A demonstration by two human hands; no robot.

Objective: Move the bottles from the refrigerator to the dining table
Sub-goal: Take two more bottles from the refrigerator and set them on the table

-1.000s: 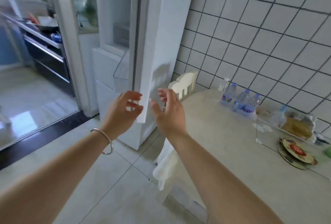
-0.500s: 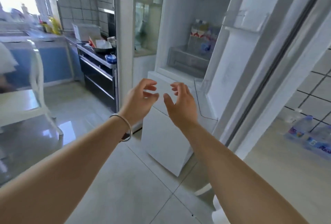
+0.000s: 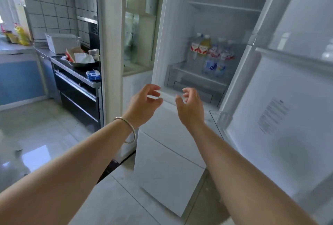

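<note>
The white refrigerator stands open in front of me. Several bottles stand together on its lower glass shelf: clear ones with red-and-white labels, one with yellowish liquid, and clear ones with blue labels in front. My left hand, with a silver bangle on the wrist, and my right hand are raised side by side below the shelf's front edge, fingers curled and apart, holding nothing. The dining table is out of view.
The fridge door is swung open on my right. White freezer drawers sit below my hands. To the left, a doorway frame leads to a kitchen with a dark oven unit and a cluttered counter.
My view has swung left from the table and its bottles to the open fridge interior. Both hands stay raised and empty, now nearer the bottle shelf.
</note>
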